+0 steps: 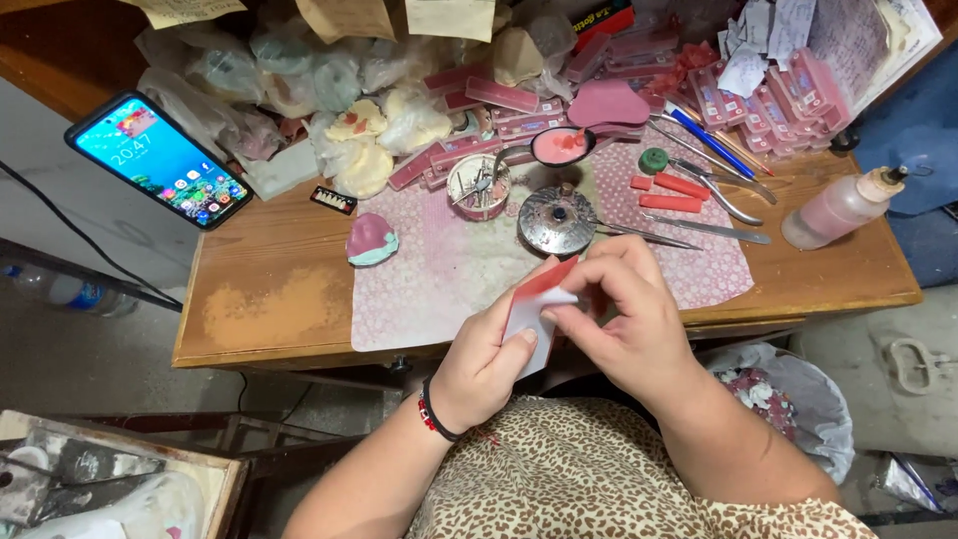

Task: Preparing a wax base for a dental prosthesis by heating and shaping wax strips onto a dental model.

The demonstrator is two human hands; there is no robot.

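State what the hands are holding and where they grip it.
Both hands hold a small flat red and white sheet. The left hand pinches its lower edge; the right hand grips its right side.

I am seeing a smartphone [160, 160] lying off the desk's [269, 299] far left corner, its rectangular screen glowing blue with small coloured icons. Flat pink rectangular packets [768, 105] are piling at the far right. Clear plastic bags [289, 80] are heaping along the back. My hands [559, 329] are holding a small red-and-white packet [534, 309].
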